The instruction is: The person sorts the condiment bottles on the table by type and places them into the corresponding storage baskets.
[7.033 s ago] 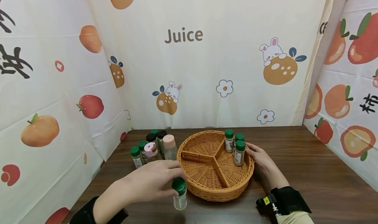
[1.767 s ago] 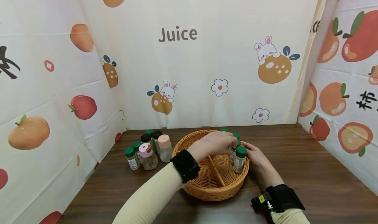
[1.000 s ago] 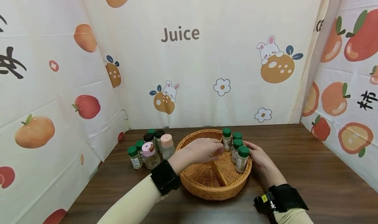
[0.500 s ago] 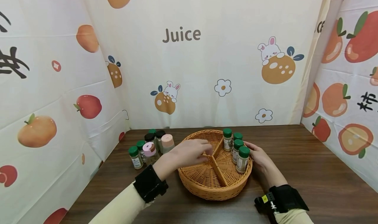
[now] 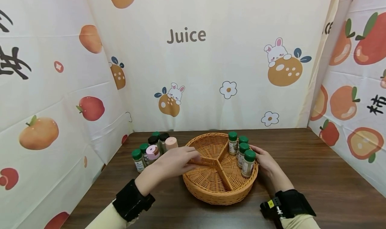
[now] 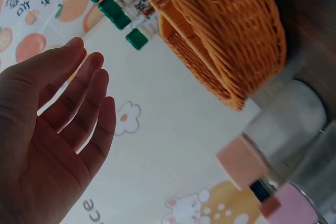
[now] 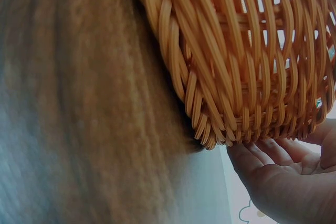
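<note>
My left hand hovers over the left rim of a round wicker basket, holding nothing. In the left wrist view its fingers are loosely bent and apart from the basket. At the basket's right side my right hand holds the rim; in the right wrist view its fingers lie against the woven wall, tips hidden. Several green-capped spice jars stand upright in the right compartment. Nearest to the left hand outside the basket are a peach-capped bottle and a lilac-capped bottle, both partly hidden by it.
Dividers split the basket into three compartments. Left of it stand green-capped jars and black-capped jars, close together. The dark wooden table is bounded by printed curtains at the back and sides.
Another green-capped jar now stands at the front of the right compartment. My left hand has let it go and drawn back leftward across the basket. The right hand has stayed at the rim.
</note>
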